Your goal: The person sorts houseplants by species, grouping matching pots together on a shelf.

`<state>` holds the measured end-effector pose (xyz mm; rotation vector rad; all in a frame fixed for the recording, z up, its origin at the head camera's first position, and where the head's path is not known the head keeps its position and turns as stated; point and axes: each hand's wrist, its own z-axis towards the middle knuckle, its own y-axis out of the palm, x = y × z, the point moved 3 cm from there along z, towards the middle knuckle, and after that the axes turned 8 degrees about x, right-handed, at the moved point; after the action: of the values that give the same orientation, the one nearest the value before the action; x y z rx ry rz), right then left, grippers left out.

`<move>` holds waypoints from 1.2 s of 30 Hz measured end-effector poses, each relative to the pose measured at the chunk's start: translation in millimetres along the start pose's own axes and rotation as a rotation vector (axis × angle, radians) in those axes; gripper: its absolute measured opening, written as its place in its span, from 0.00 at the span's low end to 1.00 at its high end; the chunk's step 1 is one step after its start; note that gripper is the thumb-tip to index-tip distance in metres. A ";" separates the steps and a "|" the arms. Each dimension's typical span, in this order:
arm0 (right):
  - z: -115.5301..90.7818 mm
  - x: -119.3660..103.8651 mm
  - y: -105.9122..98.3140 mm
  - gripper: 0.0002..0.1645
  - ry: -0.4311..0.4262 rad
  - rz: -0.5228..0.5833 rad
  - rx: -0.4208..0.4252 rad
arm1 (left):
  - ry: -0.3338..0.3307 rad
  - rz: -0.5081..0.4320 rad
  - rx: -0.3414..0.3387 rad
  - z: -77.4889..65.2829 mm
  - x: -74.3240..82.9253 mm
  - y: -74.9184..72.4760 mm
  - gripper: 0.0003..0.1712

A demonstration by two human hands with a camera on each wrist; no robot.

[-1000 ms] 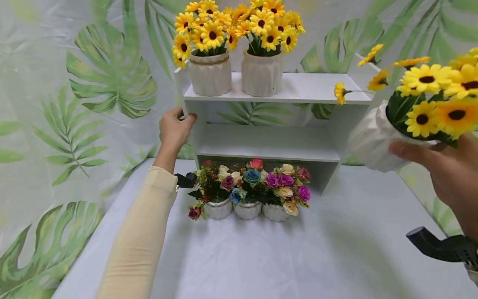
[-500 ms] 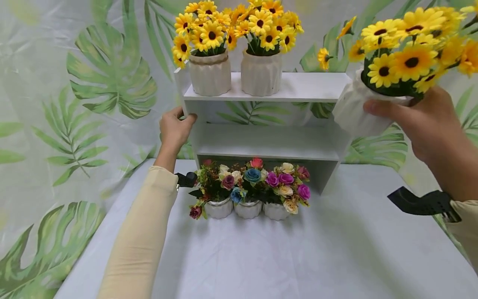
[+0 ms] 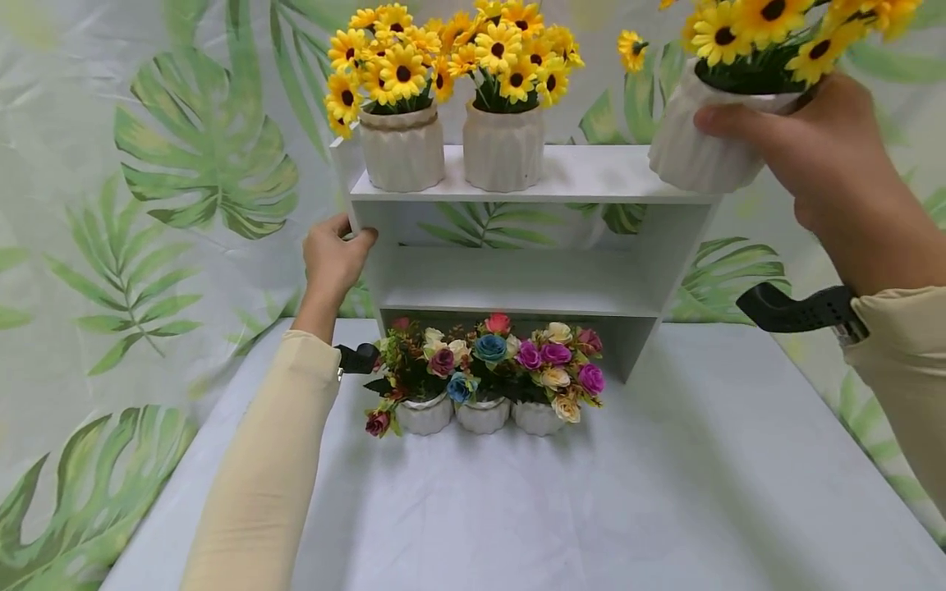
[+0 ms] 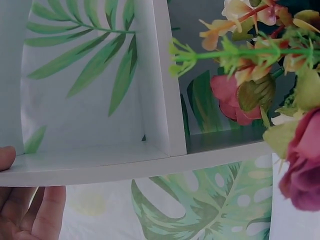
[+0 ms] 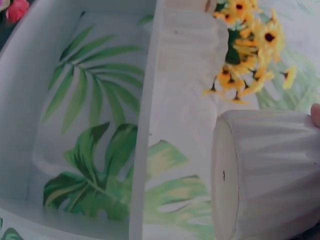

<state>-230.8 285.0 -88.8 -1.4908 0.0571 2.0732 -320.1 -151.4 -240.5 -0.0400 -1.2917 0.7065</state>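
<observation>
My right hand [image 3: 828, 156] grips a white fluted flowerpot [image 3: 702, 139] of yellow artificial sunflowers [image 3: 761, 37] near its rim, thumb on the front. The pot is over the right end of the top board of a white shelf unit [image 3: 517, 283]. In the right wrist view a gap shows between the pot's base [image 5: 225, 175] and the board edge [image 5: 145, 150]. At the unit's left side panel, my left hand [image 3: 334, 258] pinches the edge; in the left wrist view the fingers [image 4: 47, 212] lie outside the panel and the thumb [image 4: 6, 157] inside.
Two matching sunflower pots [image 3: 402, 148] [image 3: 504, 148] stand on the top board's left half. Three small white pots [image 3: 483, 414] of mixed artificial roses [image 3: 491, 349] stand in a row at the unit's foot, on the white-covered table [image 3: 473, 509]. Behind hangs a leaf-print cloth [image 3: 210, 139].
My right hand has carried the sunflower pot left and up from the right side to above the top board, turning it more upright. The left hand keeps its hold on the side panel.
</observation>
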 end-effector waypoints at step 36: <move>28.0 4.2 80.9 0.56 0.186 -0.040 -0.066 | 0.045 0.025 0.041 -0.7 0.1 0.4 0.20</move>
<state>-293.9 229.5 -105.5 -1.7075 0.0298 1.9172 -319.6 -150.9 -240.7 -0.0384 -1.2351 0.7497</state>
